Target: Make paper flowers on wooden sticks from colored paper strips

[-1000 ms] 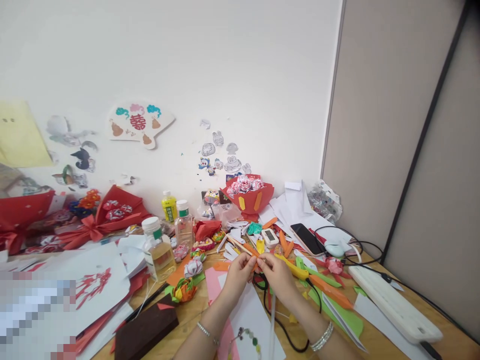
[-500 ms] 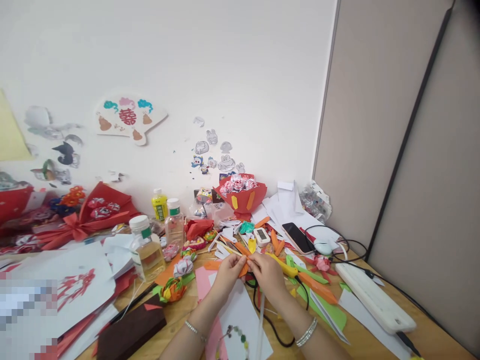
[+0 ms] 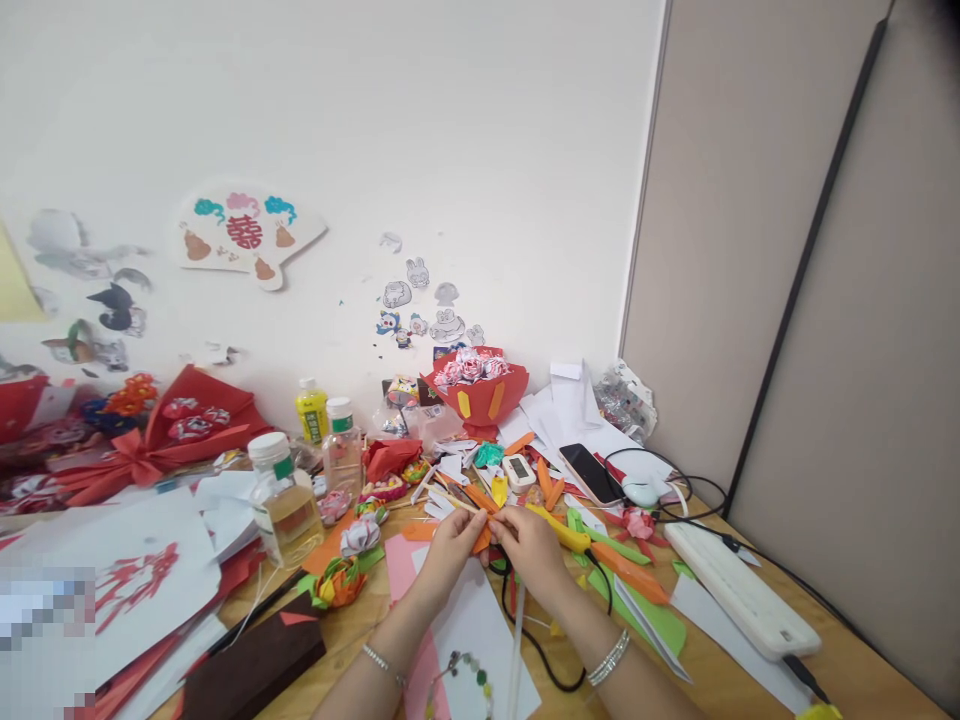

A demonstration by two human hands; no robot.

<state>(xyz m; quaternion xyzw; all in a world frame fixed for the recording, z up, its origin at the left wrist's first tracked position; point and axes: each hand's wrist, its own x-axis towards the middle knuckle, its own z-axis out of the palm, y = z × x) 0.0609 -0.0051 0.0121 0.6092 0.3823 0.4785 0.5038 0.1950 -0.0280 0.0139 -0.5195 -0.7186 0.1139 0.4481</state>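
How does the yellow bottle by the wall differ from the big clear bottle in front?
The yellow bottle is opaque; the big clear bottle shows amber liquid. The yellow bottle stands at the wall, the big clear bottle nearer the camera. Both stand upright with white caps.

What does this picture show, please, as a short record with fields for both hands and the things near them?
left: left hand, fingers pinch the orange paper piece
right: right hand, fingers pinch the same piece
surface: wooden table
under the wrists: white sheet, bead bracelet
left side: clear bottle, brown book
right side: phone, white power strip
back: red paper bouquet, near the wall
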